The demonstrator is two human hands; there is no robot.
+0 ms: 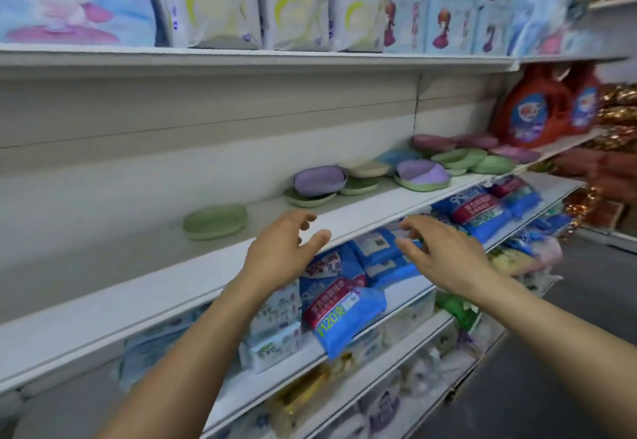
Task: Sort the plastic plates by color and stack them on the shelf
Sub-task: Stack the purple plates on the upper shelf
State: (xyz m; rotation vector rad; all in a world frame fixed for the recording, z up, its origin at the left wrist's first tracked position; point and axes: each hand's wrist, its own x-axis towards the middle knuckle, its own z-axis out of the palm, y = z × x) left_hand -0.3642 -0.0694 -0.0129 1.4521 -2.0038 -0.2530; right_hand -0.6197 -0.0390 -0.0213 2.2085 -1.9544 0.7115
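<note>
Plastic plates lie scattered on the white middle shelf [379, 202]. A green plate [215, 221] sits alone at the left. Further right a purple plate [319, 180] rests on a green one [308, 199], and another purple plate [422, 171] sits in a green one. Behind them lie cream [368, 168], blue [396, 156], green [460, 157] and pink [434, 142] plates. My left hand [282, 249] hovers at the shelf's front edge with loose fingers, holding nothing. My right hand [437, 249] hovers beside it, spread and empty.
Blue packets [341, 300] fill the shelf below my hands. White and blue packages [220, 8] line the shelf above. Red detergent jugs [531, 111] stand at the far right of the plate shelf. Grey floor [568, 352] lies to the right.
</note>
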